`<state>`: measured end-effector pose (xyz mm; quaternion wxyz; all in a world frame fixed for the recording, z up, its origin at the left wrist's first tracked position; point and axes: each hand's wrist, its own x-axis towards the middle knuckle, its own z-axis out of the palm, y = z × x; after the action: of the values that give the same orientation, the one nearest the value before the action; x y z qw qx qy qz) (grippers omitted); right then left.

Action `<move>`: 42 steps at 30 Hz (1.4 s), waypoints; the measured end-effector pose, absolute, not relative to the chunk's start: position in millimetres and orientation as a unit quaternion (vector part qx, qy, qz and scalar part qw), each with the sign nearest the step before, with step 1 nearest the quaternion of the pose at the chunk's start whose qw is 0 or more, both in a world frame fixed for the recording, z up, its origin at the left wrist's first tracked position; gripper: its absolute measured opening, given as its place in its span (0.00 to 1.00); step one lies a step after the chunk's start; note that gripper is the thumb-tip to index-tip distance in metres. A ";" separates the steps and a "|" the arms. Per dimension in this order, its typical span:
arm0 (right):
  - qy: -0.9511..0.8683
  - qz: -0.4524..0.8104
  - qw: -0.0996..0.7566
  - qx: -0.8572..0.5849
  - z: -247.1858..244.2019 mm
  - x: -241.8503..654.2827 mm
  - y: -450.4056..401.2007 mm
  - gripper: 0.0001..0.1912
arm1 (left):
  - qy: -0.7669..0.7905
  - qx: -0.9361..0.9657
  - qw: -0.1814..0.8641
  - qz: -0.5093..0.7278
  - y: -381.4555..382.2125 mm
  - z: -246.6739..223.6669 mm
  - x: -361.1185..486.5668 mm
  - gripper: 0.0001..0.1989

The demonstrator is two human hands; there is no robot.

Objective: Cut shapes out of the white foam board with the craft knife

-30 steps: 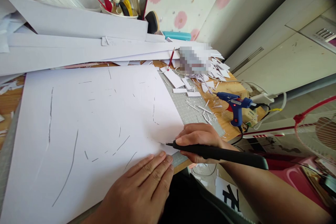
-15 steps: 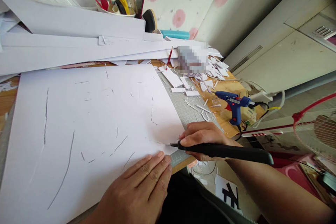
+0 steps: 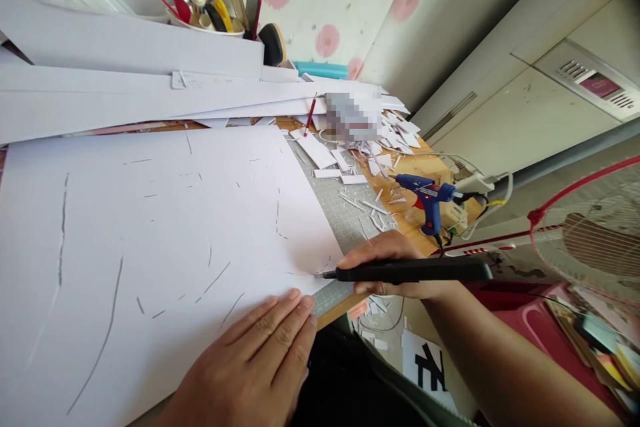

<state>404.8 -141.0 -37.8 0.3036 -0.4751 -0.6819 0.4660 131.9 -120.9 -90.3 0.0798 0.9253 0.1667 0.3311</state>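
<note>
A large white board [image 3: 165, 227] with thin dark marks and cut lines lies over a grey cutting mat [image 3: 333, 203]. My left hand [image 3: 255, 353] rests flat on the board's near edge, palm down, fingers stretched out side by side. In my right hand [image 3: 385, 260] is a black-handled tool [image 3: 415, 271] with a thin metal tip, gripped between thumb and fingers. Its tip touches the board close to the right corner, just beyond my left fingertips. My right hand's lower fingers are partly hidden behind the handle.
Beyond the mat's right side lies a blue glue gun [image 3: 427, 197] with a cord. White scraps [image 3: 397, 130], a red pencil [image 3: 311, 113] and long white boards [image 3: 150, 97] line the back. A red-rimmed fan [image 3: 565, 197] stands at the right.
The tool tip has shifted slightly along the board near its right corner, and the handle is turned a little flatter. My left hand stays on the board. The whole view has swung slightly right.
</note>
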 end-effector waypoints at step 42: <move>-0.384 0.309 0.563 -0.664 -64.8 330.6 -145.8 0.12 | 0.151 0.931 0.087 0.320 -120.6 -88.5 131.5 0.16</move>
<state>330.6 -145.8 -64.8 0.5629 -0.6637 -0.3841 0.3085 131.5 -120.6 -88.5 0.0866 0.9312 0.1513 0.3201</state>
